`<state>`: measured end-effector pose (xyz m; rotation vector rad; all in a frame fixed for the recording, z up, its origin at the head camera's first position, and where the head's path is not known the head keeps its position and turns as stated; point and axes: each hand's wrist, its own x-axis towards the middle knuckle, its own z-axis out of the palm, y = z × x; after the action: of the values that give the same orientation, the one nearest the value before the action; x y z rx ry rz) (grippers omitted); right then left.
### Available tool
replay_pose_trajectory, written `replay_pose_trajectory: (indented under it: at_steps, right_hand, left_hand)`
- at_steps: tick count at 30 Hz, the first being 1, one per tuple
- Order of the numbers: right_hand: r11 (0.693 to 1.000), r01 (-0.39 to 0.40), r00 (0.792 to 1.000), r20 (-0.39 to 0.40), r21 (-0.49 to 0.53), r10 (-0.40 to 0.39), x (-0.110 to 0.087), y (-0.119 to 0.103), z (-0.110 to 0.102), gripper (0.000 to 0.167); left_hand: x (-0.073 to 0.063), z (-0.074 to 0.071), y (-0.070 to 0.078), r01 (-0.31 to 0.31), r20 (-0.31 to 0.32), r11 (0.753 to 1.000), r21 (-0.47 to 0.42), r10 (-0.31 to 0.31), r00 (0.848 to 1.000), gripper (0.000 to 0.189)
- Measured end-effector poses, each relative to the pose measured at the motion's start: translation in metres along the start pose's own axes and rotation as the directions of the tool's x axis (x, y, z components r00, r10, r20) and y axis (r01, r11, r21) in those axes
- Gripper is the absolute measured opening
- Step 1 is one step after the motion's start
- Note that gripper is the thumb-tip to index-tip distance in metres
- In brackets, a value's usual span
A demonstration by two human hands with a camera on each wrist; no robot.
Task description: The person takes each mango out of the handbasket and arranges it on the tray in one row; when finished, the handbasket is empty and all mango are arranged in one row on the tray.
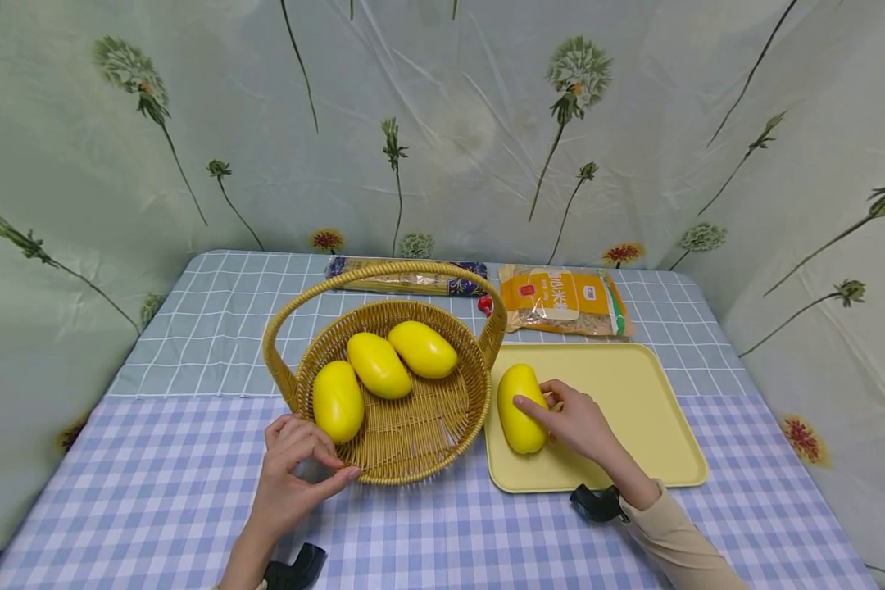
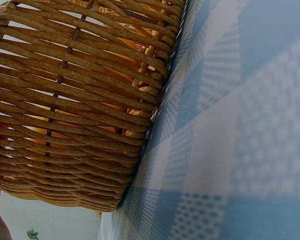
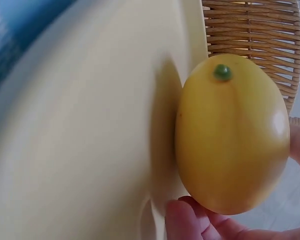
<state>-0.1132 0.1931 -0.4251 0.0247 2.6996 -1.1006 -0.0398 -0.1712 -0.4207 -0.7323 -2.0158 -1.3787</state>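
My left hand (image 1: 295, 467) grips the near left rim of a round wicker basket (image 1: 428, 471), which has a tall arched handle. In the left wrist view, the woven wall of the basket (image 2: 65, 110) fills much of the picture, with fingertips at its rim. Three smooth yellow mangoes (image 1: 378, 365) lie inside, toward the left and back. My right hand (image 1: 578, 422) holds another yellow mango (image 1: 520, 410) between thumb and fingers, over the left part of a pale yellow tray (image 1: 627, 418). Up close in the right wrist view, this mango (image 3: 232, 140) shows a small green stem end.
Behind the basket lies a long blue-ended pack of dried noodles (image 1: 413, 277). An orange food bag (image 1: 564, 299) sits behind the tray, with a small red object (image 1: 484, 305) beside it. Checked cloths (image 1: 162, 475) cover the table, and a flower-printed curtain (image 1: 472, 139) hangs behind.
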Motion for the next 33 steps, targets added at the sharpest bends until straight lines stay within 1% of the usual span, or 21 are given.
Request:
replay_pose_trajectory:
  at_steps: [13, 21, 25, 27, 29, 31, 33]
  right_hand:
    - [1.0, 0.018, 1.0, -0.009, -0.02, -0.018, -0.002, -0.001, -0.001, 0.068]
    - [0.994, -0.002, 1.0, -0.023, -0.111, 0.0, -0.01, 0.0, -0.007, 0.068]
    - [0.99, 0.013, 0.998, -0.064, -0.139, -0.022, -0.014, 0.001, -0.011, 0.065]
    - [0.987, 0.037, 0.993, -0.107, -0.158, -0.055, -0.015, 0.001, -0.013, 0.062]
    - [0.982, 0.07, 0.983, -0.156, -0.176, -0.098, -0.017, 0.0, -0.015, 0.057]
    - [0.975, 0.11, 0.967, -0.204, -0.194, -0.15, -0.018, -0.002, -0.015, 0.049]
    - [0.966, 0.158, 0.947, -0.246, -0.205, -0.207, -0.02, -0.006, -0.015, 0.041]
  left_hand:
    - [0.001, 0.0, 0.001, -0.007, 0.002, 1.0, -0.003, 0.007, 1.0, 0.028]
    - [0.001, 0.0, 0.001, -0.016, -0.002, 1.0, -0.004, 0.016, 1.0, 0.03]
    - [0.001, 0.001, 0.002, -0.018, -0.005, 1.0, -0.006, 0.018, 1.0, 0.029]
    - [0.001, 0.001, 0.001, -0.018, -0.005, 1.0, -0.008, 0.018, 1.0, 0.029]
    - [0.001, 0.001, 0.001, -0.017, -0.004, 1.0, -0.006, 0.017, 1.0, 0.028]
    - [0.0, 0.001, 0.001, -0.014, -0.002, 1.0, -0.003, 0.014, 1.0, 0.028]
    - [0.0, 0.0, 0.001, -0.013, -0.002, 1.0, -0.001, 0.013, 1.0, 0.028]
